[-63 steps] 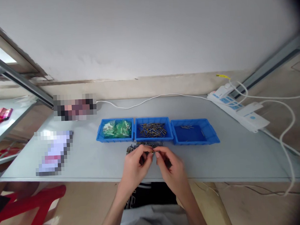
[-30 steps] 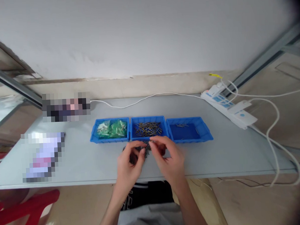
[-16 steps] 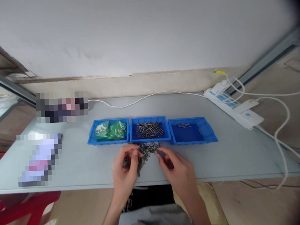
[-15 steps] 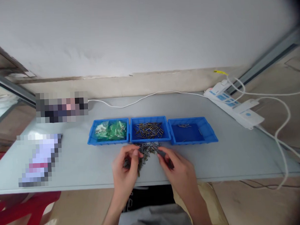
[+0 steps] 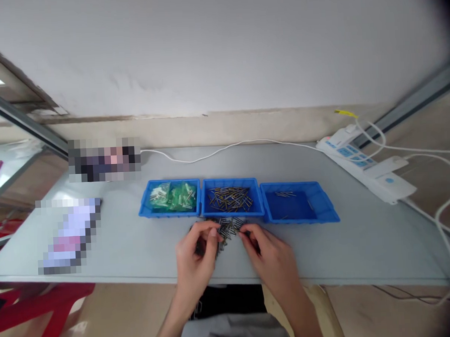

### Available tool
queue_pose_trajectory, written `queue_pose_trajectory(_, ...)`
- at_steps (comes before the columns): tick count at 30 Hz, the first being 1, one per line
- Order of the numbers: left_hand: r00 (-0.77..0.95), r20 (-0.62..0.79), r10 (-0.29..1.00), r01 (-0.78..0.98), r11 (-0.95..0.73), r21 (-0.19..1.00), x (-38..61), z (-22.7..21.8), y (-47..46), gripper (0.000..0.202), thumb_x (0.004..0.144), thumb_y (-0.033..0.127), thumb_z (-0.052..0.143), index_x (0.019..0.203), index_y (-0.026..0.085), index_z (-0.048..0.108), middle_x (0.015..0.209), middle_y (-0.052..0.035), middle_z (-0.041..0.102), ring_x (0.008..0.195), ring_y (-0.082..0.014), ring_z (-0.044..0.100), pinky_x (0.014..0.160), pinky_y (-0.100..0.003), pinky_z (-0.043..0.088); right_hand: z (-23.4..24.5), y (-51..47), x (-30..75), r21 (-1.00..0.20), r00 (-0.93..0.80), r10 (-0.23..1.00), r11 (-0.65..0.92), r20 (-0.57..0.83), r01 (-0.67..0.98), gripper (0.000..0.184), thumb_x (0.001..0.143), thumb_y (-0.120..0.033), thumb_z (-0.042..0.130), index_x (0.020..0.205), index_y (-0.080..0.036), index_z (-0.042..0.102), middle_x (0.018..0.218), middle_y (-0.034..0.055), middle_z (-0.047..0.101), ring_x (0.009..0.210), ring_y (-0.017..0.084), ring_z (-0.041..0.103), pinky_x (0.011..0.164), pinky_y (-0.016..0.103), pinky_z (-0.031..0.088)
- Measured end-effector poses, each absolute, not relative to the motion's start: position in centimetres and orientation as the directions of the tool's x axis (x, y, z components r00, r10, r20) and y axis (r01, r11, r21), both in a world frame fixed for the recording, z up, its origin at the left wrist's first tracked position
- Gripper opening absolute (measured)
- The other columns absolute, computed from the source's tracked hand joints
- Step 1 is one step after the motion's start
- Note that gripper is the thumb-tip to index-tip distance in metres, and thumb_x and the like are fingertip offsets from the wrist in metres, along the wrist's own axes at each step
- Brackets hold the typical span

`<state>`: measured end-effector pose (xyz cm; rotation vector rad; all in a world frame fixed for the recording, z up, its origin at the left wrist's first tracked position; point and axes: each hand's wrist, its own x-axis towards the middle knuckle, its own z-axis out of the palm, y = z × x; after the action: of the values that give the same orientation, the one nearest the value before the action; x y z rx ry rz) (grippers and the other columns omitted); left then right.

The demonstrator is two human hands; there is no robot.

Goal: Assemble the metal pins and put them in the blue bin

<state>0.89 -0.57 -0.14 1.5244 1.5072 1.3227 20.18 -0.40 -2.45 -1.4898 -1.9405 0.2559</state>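
Observation:
Both my hands rest at the near side of a loose pile of small dark metal pins (image 5: 229, 226) on the grey table (image 5: 362, 232). My left hand (image 5: 199, 256) has its fingers curled, thumb and forefinger pinched at the pile's left edge. My right hand (image 5: 271, 256) is also curled, fingertips touching the pile's right edge. What either pinch holds is too small to make out. Behind the pile stand three blue trays: the left tray (image 5: 144, 208) with green and silver parts, the middle tray (image 5: 205, 210) with several gold-tipped pins, the right tray (image 5: 326, 211) with a few pins.
A white power strip (image 5: 363, 170) with cables lies at the back right. A white cable (image 5: 227, 147) runs along the table's far edge. Blurred flat items (image 5: 69, 235) lie at the left. A red stool (image 5: 48, 315) stands below the table's left front.
My hands were lifted together with a pin pinched between them; they have since come down and apart to the loose pile. The view shifted slightly.

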Motion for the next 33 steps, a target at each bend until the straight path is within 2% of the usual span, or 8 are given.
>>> queue_pose_trajectory(4, -0.137, 0.246, 0.96, 0.354, -0.184, 0.917, 0.9, 0.1, -0.5, 0.017, 0.107, 0.031, 0.061, 0.102, 0.022, 0.075, 0.072, 0.0004, 0.077, 0.061, -0.0132, 0.07, 0.058, -0.022, 0.055, -2.3, -0.5, 20.1, -0.569, -0.101, 0.922, 0.313, 0.373, 0.76, 0.026, 0.114, -0.038, 0.052, 0.1, -0.026, 0.07, 0.075, -0.0002, 0.074, 0.059, 0.016, 0.069, 0.057, 0.026, 0.047)
queue_pose_trajectory(7, -0.109, 0.258, 0.96, 0.359, -0.204, 0.911, 0.9, 0.2, -0.4, 0.017, 0.107, 0.028, 0.06, 0.103, 0.021, 0.075, 0.072, 0.0, 0.077, 0.061, -0.0131, 0.07, 0.057, -0.021, 0.055, -1.9, -0.7, 19.9, -0.657, -0.068, 0.931, 0.305, 0.36, 0.689, 0.02, 0.112, -0.038, 0.054, 0.103, -0.026, 0.068, 0.072, -0.0023, 0.07, 0.057, 0.015, 0.066, 0.057, 0.024, 0.049)
queue_pose_trajectory(11, 0.046, 0.306, 0.951, 0.389, -0.299, 0.871, 0.9, -0.1, -0.3, 0.014, 0.103, 0.022, 0.064, 0.11, 0.021, 0.076, 0.078, -0.0007, 0.078, 0.06, -0.0119, 0.067, 0.057, -0.021, 0.053, -1.1, -1.2, 19.0, -0.791, -0.068, 0.944, 0.309, 0.323, 0.528, 0.012, 0.111, -0.034, 0.056, 0.108, -0.026, 0.064, 0.079, -0.001, 0.073, 0.065, 0.015, 0.071, 0.065, 0.023, 0.057)
queue_pose_trajectory(15, 0.17, 0.359, 0.918, 0.429, -0.396, 0.812, 0.8, -0.3, -0.3, 0.015, 0.102, 0.019, 0.064, 0.111, 0.022, 0.076, 0.085, -0.0019, 0.078, 0.062, -0.0123, 0.064, 0.06, -0.023, 0.052, -0.9, -1.3, 18.0, -0.855, -0.057, 0.942, 0.325, 0.331, 0.404, 0.007, 0.109, -0.03, 0.057, 0.111, -0.026, 0.062, 0.087, 0.001, 0.076, 0.073, 0.015, 0.075, 0.07, 0.023, 0.061)
queue_pose_trajectory(21, 0.217, 0.343, 0.914, 0.412, -0.404, 0.817, 0.8, -0.1, 0.0, 0.01, 0.103, 0.017, 0.065, 0.104, 0.022, 0.074, 0.086, -0.0014, 0.076, 0.065, -0.0126, 0.063, 0.061, -0.023, 0.049, -1.2, -1.6, 17.9, -0.904, -0.091, 0.953, 0.302, 0.288, 0.302, 0.009, 0.11, -0.03, 0.057, 0.112, -0.026, 0.065, 0.091, 0.0007, 0.075, 0.078, 0.015, 0.074, 0.071, 0.022, 0.06)
queue_pose_trajectory(26, 0.232, 0.349, 0.908, 0.419, -0.417, 0.806, 0.8, 0.1, -0.1, 0.012, 0.106, 0.018, 0.063, 0.097, 0.021, 0.07, 0.089, -0.0024, 0.074, 0.066, -0.0122, 0.062, 0.063, -0.023, 0.048, -1.3, -2.2, 18.2, -0.914, -0.096, 0.957, 0.289, 0.273, 0.286, 0.012, 0.111, -0.031, 0.057, 0.118, -0.027, 0.066, 0.092, 0.0017, 0.075, 0.082, 0.016, 0.074, 0.071, 0.024, 0.059)
queue_pose_trajectory(30, 0.21, 0.344, 0.915, 0.437, -0.403, 0.804, 0.9, 0.0, -0.3, 0.011, 0.107, 0.018, 0.061, 0.101, 0.021, 0.07, 0.087, -0.0017, 0.072, 0.065, -0.012, 0.062, 0.061, -0.022, 0.047, -1.5, -2.3, 18.2, -0.904, -0.101, 0.954, 0.3, 0.283, 0.303, 0.017, 0.11, -0.03, 0.058, 0.125, -0.027, 0.066, 0.089, 0.001, 0.073, 0.077, 0.016, 0.071, 0.07, 0.024, 0.058)
queue_pose_trajectory(33, 0.197, 0.367, 0.909, 0.413, -0.417, 0.81, 0.9, -0.2, -0.2, 0.015, 0.108, 0.016, 0.057, 0.107, 0.021, 0.071, 0.092, -0.0031, 0.074, 0.073, -0.0134, 0.066, 0.067, -0.023, 0.051, -1.6, -2.3, 18.2, -0.897, -0.096, 0.95, 0.313, 0.298, 0.313, 0.019, 0.11, -0.029, 0.058, 0.127, -0.026, 0.065, 0.086, -0.0001, 0.071, 0.073, 0.015, 0.068, 0.068, 0.024, 0.057)
